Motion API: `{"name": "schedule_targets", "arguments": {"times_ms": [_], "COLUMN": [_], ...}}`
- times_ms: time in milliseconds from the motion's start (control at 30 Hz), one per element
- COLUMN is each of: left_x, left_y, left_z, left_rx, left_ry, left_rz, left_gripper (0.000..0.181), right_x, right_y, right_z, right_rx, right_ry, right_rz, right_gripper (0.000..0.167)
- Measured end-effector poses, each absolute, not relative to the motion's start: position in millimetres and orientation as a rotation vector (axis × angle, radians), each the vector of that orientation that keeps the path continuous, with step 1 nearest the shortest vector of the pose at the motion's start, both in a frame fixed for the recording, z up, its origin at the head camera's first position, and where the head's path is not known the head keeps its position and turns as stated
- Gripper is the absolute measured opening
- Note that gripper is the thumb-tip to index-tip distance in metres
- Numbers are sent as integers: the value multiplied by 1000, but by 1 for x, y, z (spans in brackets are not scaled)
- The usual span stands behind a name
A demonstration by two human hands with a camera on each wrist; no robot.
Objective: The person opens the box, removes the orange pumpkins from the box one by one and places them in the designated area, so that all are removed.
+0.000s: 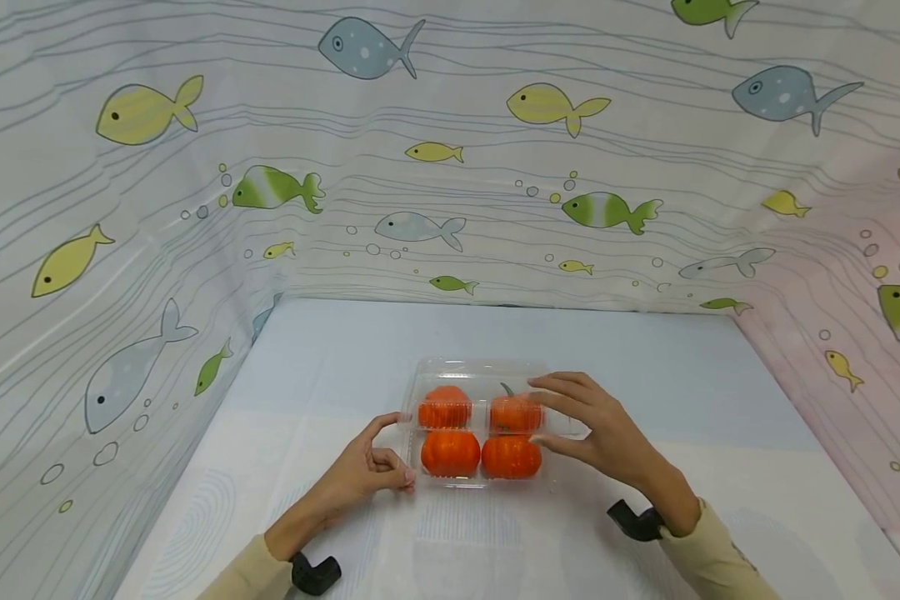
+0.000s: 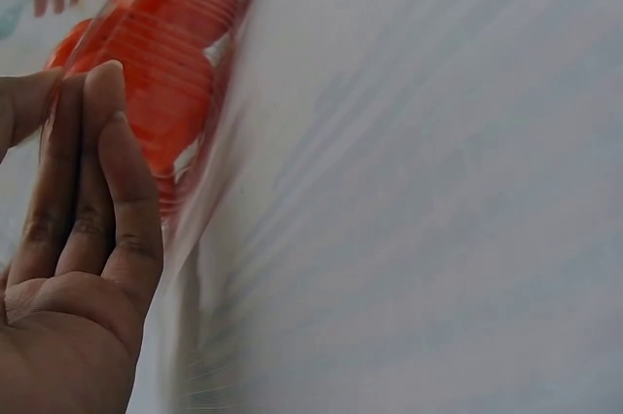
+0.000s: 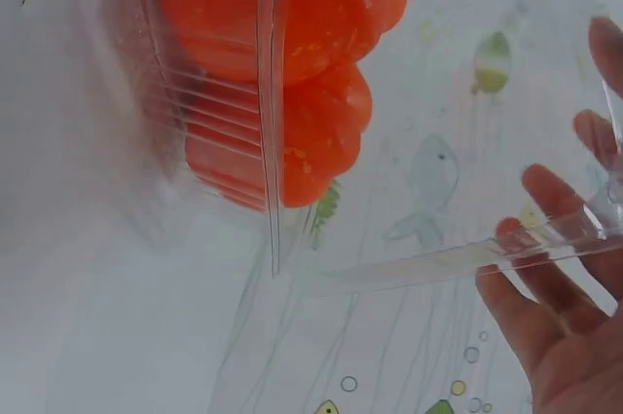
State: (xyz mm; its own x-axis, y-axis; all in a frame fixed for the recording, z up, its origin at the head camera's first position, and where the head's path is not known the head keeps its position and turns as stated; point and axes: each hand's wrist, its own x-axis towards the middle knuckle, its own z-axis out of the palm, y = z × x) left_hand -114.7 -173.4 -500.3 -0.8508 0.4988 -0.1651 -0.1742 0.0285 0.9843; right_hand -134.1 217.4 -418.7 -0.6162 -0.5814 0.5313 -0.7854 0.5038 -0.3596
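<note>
A clear plastic clamshell box [image 1: 480, 485] holds several small orange pumpkins [image 1: 450, 454], set in two rows. Its clear lid [image 1: 480, 367] stands raised at an angle, and the rear pumpkins show through it. My left hand [image 1: 363, 471] is at the box's left side; in the left wrist view the fingers [image 2: 92, 170] are bent and pinch the plastic edge. At the right of the lid is my right hand [image 1: 596, 425], its fingers spread and fairly straight. In the right wrist view, the right fingers [image 3: 555, 307] touch the lid's rim.
A pale patterned cloth [image 1: 465, 550] covers the table under the box. Fish-printed curtains [image 1: 450, 192] enclose the back and both sides. A black strap piece [image 1: 315, 575] sits at the left wrist, another black piece [image 1: 633, 521] at the right.
</note>
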Motion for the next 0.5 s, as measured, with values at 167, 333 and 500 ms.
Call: {"name": "schedule_targets", "arguments": {"times_ms": [167, 333, 500], "left_x": [-116, -117, -117], "left_y": [-174, -174, -174], "left_z": [-498, -496, -498], "left_rx": [328, 331, 331], "left_ry": [1862, 1880, 1878], "left_rz": [1858, 1847, 1847], "left_gripper": [83, 82, 83], "right_x": [-135, -140, -145], "right_y": [221, 224, 225], "right_z": [-414, -414, -413], "right_rx": [1047, 1017, 989], "right_ry": [-2347, -2250, -2168], "right_rz": [780, 718, 708], "right_gripper": [52, 50, 46]}}
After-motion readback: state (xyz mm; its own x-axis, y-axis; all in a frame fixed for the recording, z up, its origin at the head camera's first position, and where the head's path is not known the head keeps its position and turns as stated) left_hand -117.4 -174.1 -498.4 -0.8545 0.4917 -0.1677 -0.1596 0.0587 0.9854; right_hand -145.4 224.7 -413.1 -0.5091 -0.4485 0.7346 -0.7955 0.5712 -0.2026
